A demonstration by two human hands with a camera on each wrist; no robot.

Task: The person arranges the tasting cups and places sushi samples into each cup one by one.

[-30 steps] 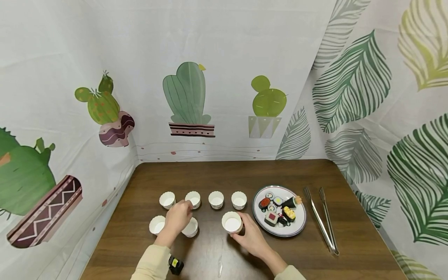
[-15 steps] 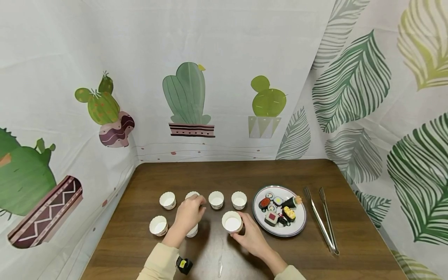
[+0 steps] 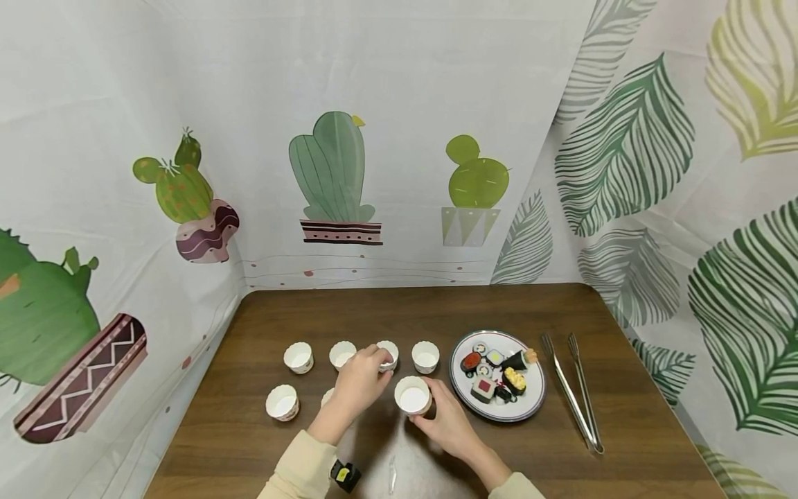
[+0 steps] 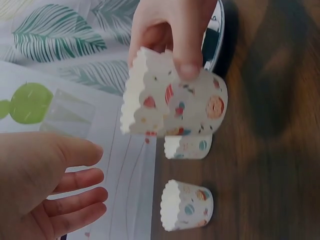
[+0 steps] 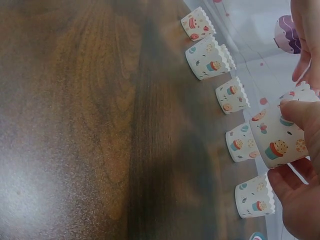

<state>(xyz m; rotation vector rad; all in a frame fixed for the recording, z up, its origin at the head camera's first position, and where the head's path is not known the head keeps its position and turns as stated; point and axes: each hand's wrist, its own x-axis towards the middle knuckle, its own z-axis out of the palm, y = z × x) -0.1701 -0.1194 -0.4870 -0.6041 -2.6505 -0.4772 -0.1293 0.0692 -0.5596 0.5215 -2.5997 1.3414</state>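
My right hand (image 3: 450, 423) holds a white paper baking cup (image 3: 413, 398) by its side, thumb and fingers around the wall. Its scalloped rim faces up, and cupcake prints show on its side in the right wrist view. To the left of that cup hovers my left hand (image 3: 361, 378), its fingers loosely bent with nothing between them in the left wrist view (image 4: 65, 185). Similar cups stand in a back row, including a left cup (image 3: 299, 357) and a right cup (image 3: 426, 357). Nearer stands another cup (image 3: 282, 403); one more (image 3: 327, 396) is mostly hidden behind my left hand.
A round white plate (image 3: 461, 398) with dark rims bears several sushi pieces (image 3: 483, 389), right of my right hand. Metal tongs (image 3: 570, 395) lie farther right. The brown wooden table (image 3: 530, 312) ends at a printed cloth backdrop (image 3: 405, 263).
My left hand has moved right, from above the left cups toward the cup in my right hand. The right hand and its cup have stayed in place.
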